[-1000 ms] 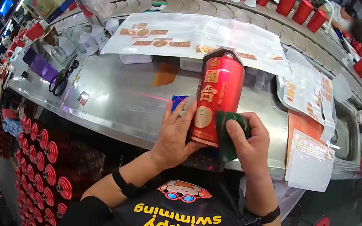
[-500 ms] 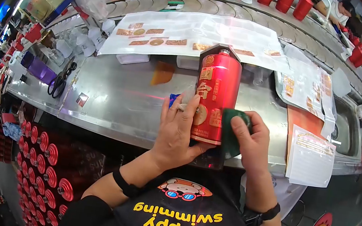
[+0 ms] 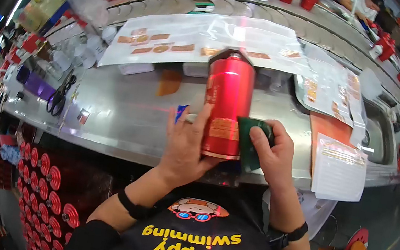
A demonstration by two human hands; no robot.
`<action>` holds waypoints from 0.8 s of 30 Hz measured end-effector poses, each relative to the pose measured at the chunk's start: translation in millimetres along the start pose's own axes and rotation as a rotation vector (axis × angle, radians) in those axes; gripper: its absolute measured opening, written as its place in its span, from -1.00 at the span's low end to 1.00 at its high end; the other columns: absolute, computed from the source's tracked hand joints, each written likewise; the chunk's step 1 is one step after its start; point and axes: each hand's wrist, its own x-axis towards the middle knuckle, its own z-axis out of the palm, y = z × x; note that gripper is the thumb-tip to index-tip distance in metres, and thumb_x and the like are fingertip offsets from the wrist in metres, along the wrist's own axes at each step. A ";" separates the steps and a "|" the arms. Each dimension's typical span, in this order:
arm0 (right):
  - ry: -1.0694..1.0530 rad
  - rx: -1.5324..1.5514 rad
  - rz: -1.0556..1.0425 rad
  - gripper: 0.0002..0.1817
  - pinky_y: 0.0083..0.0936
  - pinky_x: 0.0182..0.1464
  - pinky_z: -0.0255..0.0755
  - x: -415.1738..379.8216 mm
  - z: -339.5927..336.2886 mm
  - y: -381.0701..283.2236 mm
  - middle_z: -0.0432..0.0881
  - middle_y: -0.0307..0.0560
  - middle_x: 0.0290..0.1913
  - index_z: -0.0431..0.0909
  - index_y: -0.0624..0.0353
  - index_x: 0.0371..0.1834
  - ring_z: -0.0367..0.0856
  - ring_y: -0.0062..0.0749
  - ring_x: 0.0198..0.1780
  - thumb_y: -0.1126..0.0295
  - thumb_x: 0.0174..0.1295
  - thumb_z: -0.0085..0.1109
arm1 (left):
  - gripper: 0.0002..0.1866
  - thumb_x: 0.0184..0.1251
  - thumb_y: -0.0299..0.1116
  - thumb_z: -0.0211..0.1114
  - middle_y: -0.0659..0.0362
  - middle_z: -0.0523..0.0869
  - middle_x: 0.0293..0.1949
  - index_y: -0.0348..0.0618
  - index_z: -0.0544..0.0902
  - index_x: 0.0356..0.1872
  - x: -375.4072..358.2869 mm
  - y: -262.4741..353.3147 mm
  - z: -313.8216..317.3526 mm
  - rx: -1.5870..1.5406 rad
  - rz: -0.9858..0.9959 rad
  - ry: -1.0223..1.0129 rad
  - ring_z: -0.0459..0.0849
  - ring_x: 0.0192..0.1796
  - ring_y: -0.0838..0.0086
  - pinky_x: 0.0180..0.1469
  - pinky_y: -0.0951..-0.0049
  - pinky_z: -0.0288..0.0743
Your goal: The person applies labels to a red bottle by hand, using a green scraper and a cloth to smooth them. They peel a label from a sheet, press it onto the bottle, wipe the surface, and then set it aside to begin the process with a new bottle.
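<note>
A shiny red bottle [image 3: 228, 103] with gold print stands or lies in front of me, its neck pointing away. Behind its neck shows a dark angular stand [image 3: 251, 59]. My left hand [image 3: 184, 143] grips the bottle's left side near the base, fingers along it and thumb by the bottom edge; something white and a bit of blue show between the fingers. In my right hand [image 3: 279, 155] is a flat dark green pad [image 3: 250, 144], pinched under the thumb, its edge against or very close to the bottle's lower right side.
Sheets of gold-brown labels [image 3: 162, 47] lie across the steel bench [image 3: 125, 106]. Scissors [image 3: 61, 95] and a purple object [image 3: 38, 84] are left; papers [image 3: 339, 169] and a sink [image 3: 377, 131] right. Behind runs a conveyor [image 3: 171, 7] with bottles. Red bottles [image 3: 51, 201] stack below left.
The bottle has turned about its length, so its large gold characters have gone round to the left and plainer red faces up. Both hands stay at it; the whole view has shifted slightly.
</note>
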 end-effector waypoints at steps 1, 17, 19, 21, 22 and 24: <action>0.036 -0.014 -0.029 -0.80 -0.64 -0.34 0.38 3.5 -6.5 5.6 0.58 -0.30 -0.44 0.56 0.29 -0.19 0.44 -0.72 -0.38 0.35 0.35 0.30 | 0.05 0.23 0.23 0.33 -0.16 0.34 0.42 -0.31 0.10 0.52 -0.2 -2.1 1.0 -0.002 0.009 -0.017 0.27 0.44 -0.15 0.49 -0.31 -0.19; 0.221 -0.985 -0.201 -0.70 -0.32 0.36 0.37 4.4 -198.4 30.8 0.45 0.17 0.39 0.63 0.33 -0.04 0.47 0.03 0.37 0.72 0.30 -0.09 | -0.04 0.38 0.15 0.26 -0.19 0.30 0.45 -0.39 0.10 0.51 -16.7 -19.4 16.7 -0.415 -0.139 -0.031 0.26 0.48 -0.09 0.53 0.04 0.01; 0.126 -0.993 -0.209 -0.64 -0.27 0.37 0.37 37.1 -204.6 32.7 0.48 0.15 0.36 0.64 0.26 0.05 0.47 0.05 0.36 0.69 0.29 -0.08 | -0.03 0.37 0.17 0.26 -0.18 0.31 0.44 -0.39 0.10 0.51 -16.0 -18.5 15.9 -0.417 -0.137 -0.024 0.28 0.48 -0.08 0.52 0.05 0.04; 0.065 -1.094 -0.172 -0.59 -0.23 0.37 0.37 73.6 -204.1 43.0 0.49 0.15 0.35 0.65 0.19 0.11 0.47 0.06 0.34 0.69 0.28 -0.07 | -0.02 0.36 0.19 0.25 -0.18 0.33 0.43 -0.39 0.11 0.51 -14.5 -16.3 13.9 -0.420 -0.139 -0.019 0.29 0.47 -0.08 0.50 0.06 0.08; 0.028 -1.174 -0.143 -0.54 -0.24 0.37 0.38 92.5 -205.0 52.5 0.48 0.08 0.37 0.63 0.10 0.16 0.43 0.01 0.38 0.69 0.25 -0.06 | -0.02 0.36 0.19 0.26 -0.18 0.33 0.43 -0.39 0.11 0.51 -14.4 -16.5 14.0 -0.430 -0.145 -0.020 0.30 0.47 -0.07 0.50 0.06 0.08; -0.050 -1.336 -0.084 -0.41 -0.25 0.37 0.39 125.7 -200.5 64.5 0.44 -0.05 0.40 0.60 -0.09 0.26 0.34 -0.09 0.45 0.69 0.20 -0.03 | -0.02 0.35 0.19 0.26 -0.18 0.34 0.42 -0.39 0.12 0.51 -15.2 -17.4 15.4 -0.451 -0.160 -0.020 0.31 0.46 -0.07 0.49 0.06 0.10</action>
